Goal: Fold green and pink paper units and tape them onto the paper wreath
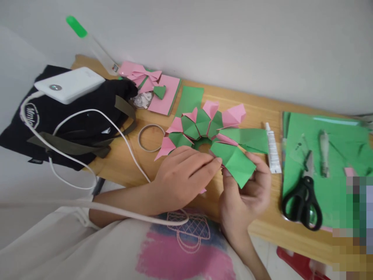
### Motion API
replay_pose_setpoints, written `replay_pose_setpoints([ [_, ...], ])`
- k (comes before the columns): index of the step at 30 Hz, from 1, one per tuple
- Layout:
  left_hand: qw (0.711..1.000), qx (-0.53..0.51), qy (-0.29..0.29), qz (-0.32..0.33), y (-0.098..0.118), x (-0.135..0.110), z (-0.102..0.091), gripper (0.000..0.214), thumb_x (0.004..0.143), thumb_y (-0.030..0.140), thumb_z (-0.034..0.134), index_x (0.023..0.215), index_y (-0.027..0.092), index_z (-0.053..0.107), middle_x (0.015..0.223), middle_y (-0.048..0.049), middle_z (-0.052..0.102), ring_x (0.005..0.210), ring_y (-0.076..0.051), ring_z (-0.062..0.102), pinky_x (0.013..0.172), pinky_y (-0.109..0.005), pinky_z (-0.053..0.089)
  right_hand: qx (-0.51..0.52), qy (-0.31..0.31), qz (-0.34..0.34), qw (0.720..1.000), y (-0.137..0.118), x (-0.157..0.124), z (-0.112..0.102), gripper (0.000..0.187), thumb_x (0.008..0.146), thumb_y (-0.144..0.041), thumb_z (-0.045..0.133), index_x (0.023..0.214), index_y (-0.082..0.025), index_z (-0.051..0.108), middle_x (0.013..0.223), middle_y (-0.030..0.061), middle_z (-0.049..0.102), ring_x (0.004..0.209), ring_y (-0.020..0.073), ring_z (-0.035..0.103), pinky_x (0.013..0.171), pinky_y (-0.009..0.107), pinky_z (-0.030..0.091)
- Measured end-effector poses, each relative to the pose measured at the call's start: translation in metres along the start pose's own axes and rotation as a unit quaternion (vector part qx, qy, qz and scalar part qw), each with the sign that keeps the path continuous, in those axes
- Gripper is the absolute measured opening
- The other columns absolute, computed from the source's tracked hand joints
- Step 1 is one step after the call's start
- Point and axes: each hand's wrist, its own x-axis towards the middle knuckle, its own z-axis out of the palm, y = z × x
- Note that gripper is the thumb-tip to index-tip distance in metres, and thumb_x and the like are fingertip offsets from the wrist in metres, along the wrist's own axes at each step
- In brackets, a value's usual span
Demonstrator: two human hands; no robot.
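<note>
A ring of folded green and pink paper pieces [201, 122] is held just above the wooden table, pink tips pointing outward. My left hand [183, 177] lies over its near side, fingers together and pinching the paper by the inner edge; its fingertips meet a green folded flap [237, 161]. From the right, my right hand [247, 190] grips that flap between thumb and fingers. Behind the flap, another green strip [253, 140] sticks out to the right. The near part of the ring is hidden under my left hand.
Right of the ring lie a glue tube [273, 149], black-handled scissors [305, 194] and a cutter [324, 153] on green sheets [297, 132]. At left are a tape ring [151, 137], a black bag [26, 128], a white power bank [70, 84] with cable, and pink paper [169, 93].
</note>
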Motion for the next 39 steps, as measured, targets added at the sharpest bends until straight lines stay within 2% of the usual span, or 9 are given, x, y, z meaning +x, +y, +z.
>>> replay_pose_setpoints([
  [6,1.0,-0.005,0.006,0.01,-0.001,0.001,0.003,0.013,0.093,0.013,0.052,0.102,0.015,0.062,0.09,-0.005,0.074,0.08,-0.018,0.068,0.072,-0.033,0.054,0.024,-0.001,0.01,1.0,-0.005,0.0,-0.002,0.042,0.074,-0.014,0.07,0.114,-0.025,0.061,0.109,0.0034,0.063,0.097,0.0173,0.064,0.081,0.034,0.057],
  [12,0.999,-0.011,0.03,0.004,0.003,0.002,0.013,0.015,0.093,0.015,0.053,0.094,0.014,0.068,0.082,-0.003,0.073,0.071,-0.017,0.066,0.066,-0.032,0.052,0.008,0.077,0.091,0.993,-0.006,0.002,0.002,0.037,0.072,-0.021,0.078,0.105,-0.024,0.062,0.091,-0.0003,0.067,0.075,0.0133,0.067,0.064,0.026,0.057],
  [15,0.993,-0.114,-0.008,-0.036,0.0,0.007,0.01,0.015,0.091,0.016,0.056,0.094,0.013,0.071,0.086,-0.0052,0.072,0.076,-0.015,0.066,0.069,-0.029,0.053,0.006,0.068,0.131,0.989,-0.003,0.005,-0.002,0.038,0.073,-0.024,0.078,0.107,-0.023,0.06,0.085,-0.0009,0.069,0.074,0.0145,0.068,0.065,0.027,0.057],
  [17,0.976,-0.203,-0.01,-0.084,-0.005,0.011,0.008,0.012,0.089,0.015,0.059,0.086,0.013,0.071,0.083,-0.0046,0.072,0.077,-0.012,0.066,0.069,-0.024,0.053,0.01,0.049,0.137,0.989,0.0,0.007,-0.007,0.042,0.073,-0.024,0.078,0.11,-0.022,0.058,0.088,-0.0002,0.071,0.075,0.0142,0.068,0.066,0.026,0.056],
  [21,0.962,-0.23,-0.013,-0.148,-0.021,0.017,0.006,0.004,0.082,0.018,0.069,0.084,0.015,0.068,0.078,0.0005,0.071,0.071,-0.01,0.065,0.068,-0.021,0.052,0.053,0.031,0.152,0.986,0.0,0.01,-0.013,0.05,0.072,-0.021,0.079,0.116,-0.023,0.056,0.091,-0.001,0.072,0.075,0.0127,0.069,0.069,0.025,0.055],
  [24,0.966,-0.23,-0.074,-0.089,-0.029,0.021,0.008,0.018,0.083,0.023,0.07,0.099,0.015,0.067,0.087,-0.0022,0.069,0.076,-0.012,0.064,0.071,-0.024,0.052,0.11,0.003,0.201,0.973,-0.001,0.011,-0.014,0.042,0.072,-0.02,0.078,0.109,-0.024,0.059,0.092,-0.002,0.073,0.079,0.0124,0.069,0.076,0.026,0.054],
  [28,0.972,-0.212,-0.099,-0.02,-0.033,0.024,0.012,0.014,0.088,0.027,0.063,0.097,0.02,0.07,0.089,-0.005,0.063,0.083,-0.016,0.062,0.073,-0.028,0.053,0.162,-0.062,0.272,0.947,-0.001,0.014,-0.017,0.029,0.069,-0.021,0.079,0.095,-0.024,0.066,0.09,-0.0014,0.075,0.081,0.0145,0.068,0.08,0.028,0.053],
  [33,0.97,-0.218,-0.107,-0.02,-0.032,0.026,0.018,0.012,0.09,0.029,0.06,0.084,0.024,0.068,0.083,-0.0027,0.06,0.078,-0.016,0.06,0.069,-0.03,0.051,0.207,-0.056,0.331,0.919,0.003,0.017,-0.019,0.019,0.067,-0.025,0.08,0.083,-0.023,0.069,0.086,-0.0017,0.075,0.08,0.0141,0.068,0.082,0.028,0.052],
  [39,0.975,-0.208,-0.05,-0.061,-0.027,0.026,0.032,0.021,0.081,0.022,0.069,0.068,0.021,0.052,0.065,0.0037,0.055,0.068,-0.014,0.057,0.072,-0.03,0.049,0.201,-0.052,0.308,0.929,0.006,0.018,-0.019,0.03,0.065,-0.02,0.082,0.092,-0.023,0.069,0.088,-0.0023,0.076,0.077,0.0128,0.069,0.078,0.026,0.055],
])
